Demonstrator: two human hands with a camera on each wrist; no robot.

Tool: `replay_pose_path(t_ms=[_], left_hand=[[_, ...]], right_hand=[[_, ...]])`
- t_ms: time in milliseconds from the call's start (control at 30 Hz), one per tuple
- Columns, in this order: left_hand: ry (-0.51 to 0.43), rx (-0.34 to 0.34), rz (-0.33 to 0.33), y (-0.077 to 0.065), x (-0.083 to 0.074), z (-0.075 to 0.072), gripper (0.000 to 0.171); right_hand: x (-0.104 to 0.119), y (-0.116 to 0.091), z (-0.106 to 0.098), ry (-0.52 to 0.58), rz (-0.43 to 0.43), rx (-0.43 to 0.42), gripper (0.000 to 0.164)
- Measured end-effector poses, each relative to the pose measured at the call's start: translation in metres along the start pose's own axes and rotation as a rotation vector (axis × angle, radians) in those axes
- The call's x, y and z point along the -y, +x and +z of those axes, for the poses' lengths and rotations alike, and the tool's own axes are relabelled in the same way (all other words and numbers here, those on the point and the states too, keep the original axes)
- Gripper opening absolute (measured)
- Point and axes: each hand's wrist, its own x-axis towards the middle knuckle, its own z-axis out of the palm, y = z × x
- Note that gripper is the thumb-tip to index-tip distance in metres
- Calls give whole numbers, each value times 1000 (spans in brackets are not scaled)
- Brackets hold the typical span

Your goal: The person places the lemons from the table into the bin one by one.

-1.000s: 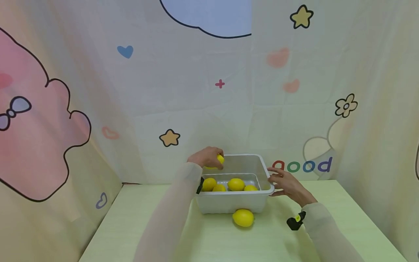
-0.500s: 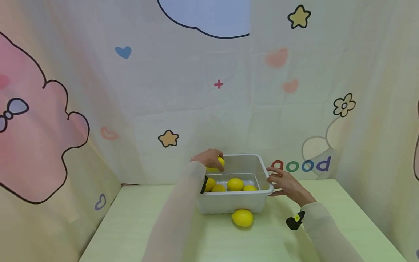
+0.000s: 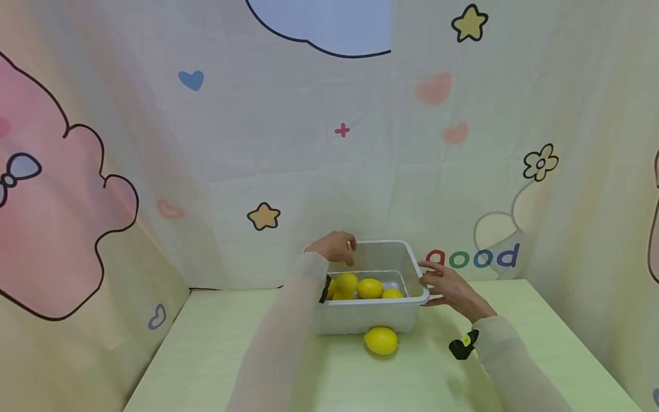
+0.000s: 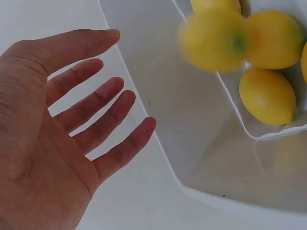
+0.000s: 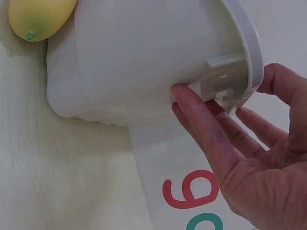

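In the head view a white plastic box [image 3: 368, 316] holds several yellow lemons [image 3: 369, 288]. My left hand [image 3: 334, 247] hovers over its left end with nothing in it. The left wrist view shows that hand [image 4: 62, 124] with fingers spread, and a blurred lemon [image 4: 213, 40] above the others inside the box. My right hand [image 3: 453, 289] is at the box's right end. In the right wrist view the right hand [image 5: 249, 158] holds the rim [image 5: 253, 52], with fingers reaching beneath it and one digit passing behind it.
One lemon [image 3: 381, 341] lies on the pale wooden table [image 3: 216, 349], in front of the box. A printed curtain [image 3: 309, 143] hangs behind the table and along both sides. Small black devices, such as the one at the right wrist [image 3: 462, 346], sit on both cuffs.
My left hand has let go of the lemon it held, which now shows among the lemons at the box's left. The left forearm has shifted slightly right. My right hand stays at the box's end.
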Motion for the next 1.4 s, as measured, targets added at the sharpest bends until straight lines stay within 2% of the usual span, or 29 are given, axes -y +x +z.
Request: replay_pose_path(t_ms=[333,567,833,1100,1400], left_hand=[[12,-12,35,-2,1,-1,36],[15,-9,70,-6,-1,-1,36],[30,-16,51,-17,-1,0,39],[24,-57,56,-30,1,7,42],[123,-137,150,-43,3,19,44]], right_hand=[[-1,1,1,-9,-5,-1,64],[-1,2,1,-6,0,0,61],[0,-1,1,-4,-7,5,61],[0,-3,1,2,-10,7,60],[0,-2,1,11,-15,12,62]])
